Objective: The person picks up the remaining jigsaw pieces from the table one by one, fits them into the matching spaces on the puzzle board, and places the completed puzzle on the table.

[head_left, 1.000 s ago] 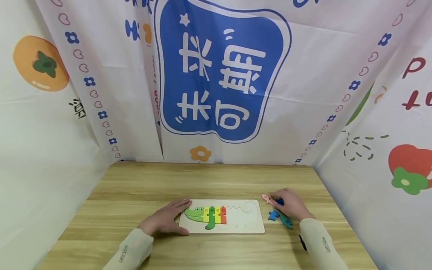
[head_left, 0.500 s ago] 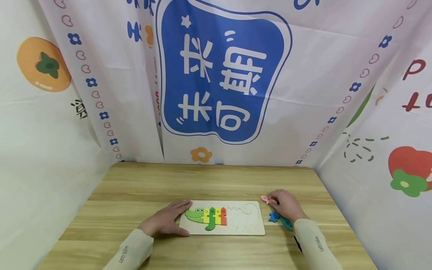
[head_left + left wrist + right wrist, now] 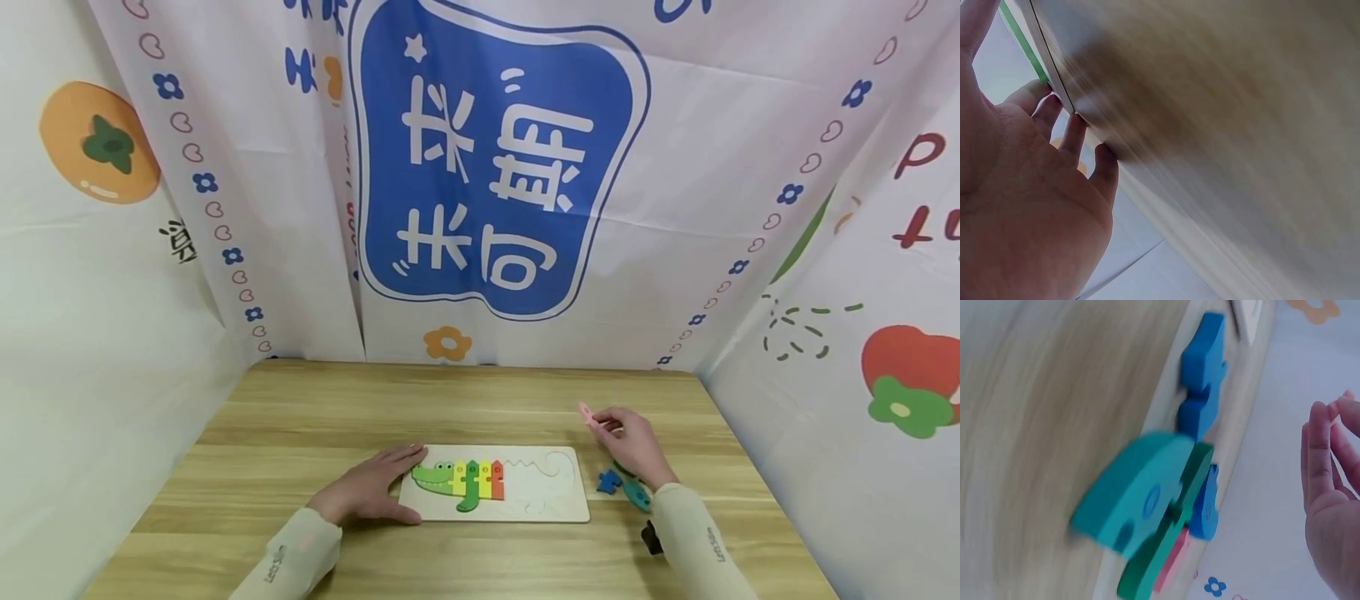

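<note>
A pale wooden puzzle board [image 3: 551,496] carries a crocodile's green head [image 3: 431,475] and several yellow, green and orange-red body pieces [image 3: 484,479]. My left hand [image 3: 371,486] rests over its left end, fingers spread, thumb at the near corner. The left wrist view shows that palm [image 3: 1029,194] and its fingertips down against the edge. Between right thumb and fingers, my right hand [image 3: 633,437] pinches a pink puzzle piece [image 3: 587,414], raised above the table. The right wrist view shows that hand [image 3: 1335,506] with the piece mostly hidden in the fingertips.
Loose pieces lie right of the board: a blue one [image 3: 608,481], a teal one [image 3: 637,494], a green one [image 3: 1144,565], a smaller blue one [image 3: 1205,515] and another pink one [image 3: 1172,561]. Printed white cloth [image 3: 675,275] surrounds the wooden table [image 3: 360,400].
My right hand has taken the pink piece off the table, lifted it and tilted it more upright. The left hand stays on the board.
</note>
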Available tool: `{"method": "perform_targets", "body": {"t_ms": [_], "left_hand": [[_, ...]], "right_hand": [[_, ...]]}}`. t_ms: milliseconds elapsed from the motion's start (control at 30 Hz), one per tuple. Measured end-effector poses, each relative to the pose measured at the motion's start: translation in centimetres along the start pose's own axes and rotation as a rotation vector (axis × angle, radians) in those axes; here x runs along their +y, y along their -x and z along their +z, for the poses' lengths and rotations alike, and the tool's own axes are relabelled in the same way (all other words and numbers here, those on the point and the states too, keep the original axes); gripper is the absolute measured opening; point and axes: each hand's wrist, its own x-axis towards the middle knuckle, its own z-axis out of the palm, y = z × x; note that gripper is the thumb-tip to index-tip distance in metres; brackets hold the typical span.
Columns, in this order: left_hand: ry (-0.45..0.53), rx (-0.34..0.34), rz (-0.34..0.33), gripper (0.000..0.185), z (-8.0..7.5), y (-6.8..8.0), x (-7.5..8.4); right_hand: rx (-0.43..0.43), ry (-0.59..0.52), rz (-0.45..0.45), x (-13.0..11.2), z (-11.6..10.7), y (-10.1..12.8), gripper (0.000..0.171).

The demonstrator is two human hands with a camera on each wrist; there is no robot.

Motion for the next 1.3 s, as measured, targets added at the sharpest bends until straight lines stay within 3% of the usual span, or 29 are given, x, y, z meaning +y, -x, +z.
{"method": "perform_targets", "body": {"t_ms": [233,400,500,1300], "left_hand": [[0.006,-0.005,-0.008,0.106,-0.1,0.1,0.2],[0.001,0.007,-0.012,0.108,0.0,0.0,0.0],[0.001,0.008,-0.009,0.109,0.1,0.0,0.0],[-0.002,-0.003,-0.020,0.107,0.2,0.0,0.1]], "right_hand": [[0.005,-0.201,0.122,-1.0,0.2,0.1,0.030],[-0.004,-0.231,0.068,-1.2,0.4,0.0,0.057],[0.002,-0.225,0.050,-1.1,0.6,0.0,0.064],[-0.027,-0.360,-0.024,-1.7,1.3,0.4,0.069]]}}
